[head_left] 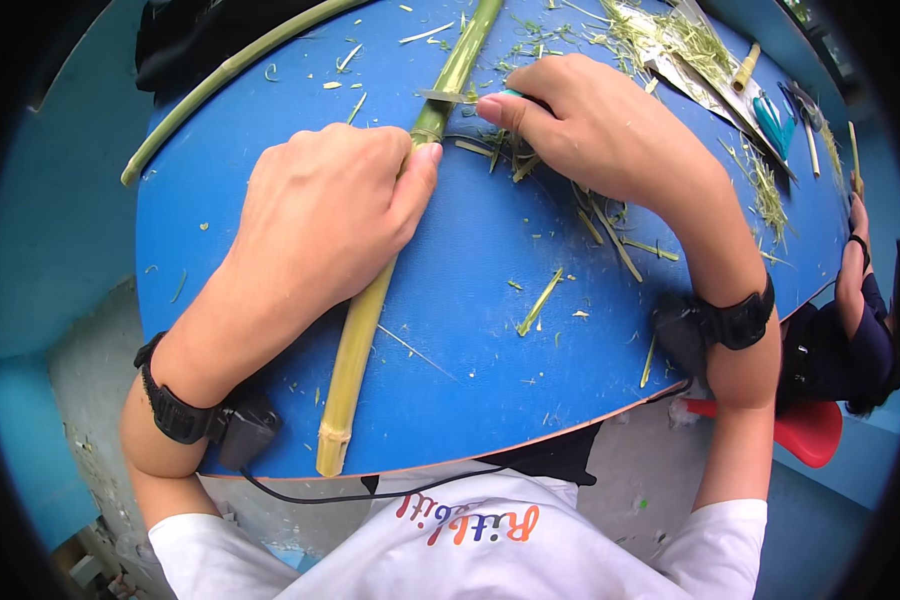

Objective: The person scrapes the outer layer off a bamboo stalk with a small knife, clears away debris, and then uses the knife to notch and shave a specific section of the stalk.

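A green-yellow bamboo pole lies across the blue table, slanting from the near edge up to the far side. My left hand is closed around it just below a node. My right hand grips a knife with a teal handle, mostly hidden in the fist. The knife's blade rests across the pole just beyond the node, where pale streaks show on the green skin. Thin green shavings lie under and beside my right hand.
A second bamboo pole lies along the far left table edge. Shavings heap on a white sheet at far right, near teal-handled scissors. Another person's arm reaches in at right, beside a red stool. A black cable hangs near me.
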`<state>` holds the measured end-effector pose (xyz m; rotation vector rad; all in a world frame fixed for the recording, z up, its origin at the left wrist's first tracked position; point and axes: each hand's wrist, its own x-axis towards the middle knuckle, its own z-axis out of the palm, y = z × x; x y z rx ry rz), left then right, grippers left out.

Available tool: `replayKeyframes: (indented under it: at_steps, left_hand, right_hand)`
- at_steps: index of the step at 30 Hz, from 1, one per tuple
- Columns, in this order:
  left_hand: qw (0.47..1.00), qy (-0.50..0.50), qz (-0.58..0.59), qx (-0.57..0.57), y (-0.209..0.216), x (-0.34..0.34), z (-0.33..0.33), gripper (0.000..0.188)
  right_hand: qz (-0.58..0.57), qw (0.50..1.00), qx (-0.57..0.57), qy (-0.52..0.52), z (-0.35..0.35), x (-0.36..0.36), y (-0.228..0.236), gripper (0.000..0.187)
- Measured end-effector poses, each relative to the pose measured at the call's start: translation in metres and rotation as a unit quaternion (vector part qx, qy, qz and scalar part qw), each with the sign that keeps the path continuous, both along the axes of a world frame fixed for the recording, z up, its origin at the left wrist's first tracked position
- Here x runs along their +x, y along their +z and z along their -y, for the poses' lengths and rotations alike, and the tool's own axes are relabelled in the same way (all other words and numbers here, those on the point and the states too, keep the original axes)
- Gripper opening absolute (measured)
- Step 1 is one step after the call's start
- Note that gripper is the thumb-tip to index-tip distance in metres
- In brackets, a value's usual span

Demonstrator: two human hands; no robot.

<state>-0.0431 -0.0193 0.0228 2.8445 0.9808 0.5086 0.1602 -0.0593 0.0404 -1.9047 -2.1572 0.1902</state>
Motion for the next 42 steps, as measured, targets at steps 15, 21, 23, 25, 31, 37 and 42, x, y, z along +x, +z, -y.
replayKeyframes:
  at_steps: [15,21,23,25,31,37,42]
  left_hand:
    - [0.999,0.028,-0.027,-0.01,0.0,-0.003,-0.002,0.04]
    - [0.998,0.045,-0.025,-0.034,0.0,-0.005,-0.007,0.039]
    - [0.999,0.029,-0.016,-0.017,-0.001,-0.006,-0.009,0.039]
    - [0.999,0.029,-0.012,-0.021,-0.002,-0.004,-0.007,0.039]
    - [0.999,0.02,0.015,-0.032,-0.001,-0.001,-0.001,0.039]
    - [1.0,0.011,0.024,-0.013,-0.003,-0.001,0.003,0.039]
    - [0.999,0.005,0.035,-0.012,-0.005,0.003,0.001,0.04]
  right_hand:
    - [0.048,0.994,0.094,-0.019,-0.019,-0.005,-0.02,0.043]
    - [0.055,0.996,0.053,-0.046,-0.025,-0.01,-0.014,0.046]
    - [-0.013,1.0,0.012,-0.02,-0.026,-0.007,-0.014,0.046]
    - [-0.017,1.0,0.0,-0.005,-0.018,-0.007,-0.01,0.046]
    - [-0.042,0.999,0.025,0.021,-0.007,-0.006,-0.009,0.044]
    - [0.051,0.986,0.033,-0.154,-0.015,0.013,0.032,0.044]
    - [-0.031,0.999,0.038,-0.025,-0.011,0.001,-0.005,0.044]
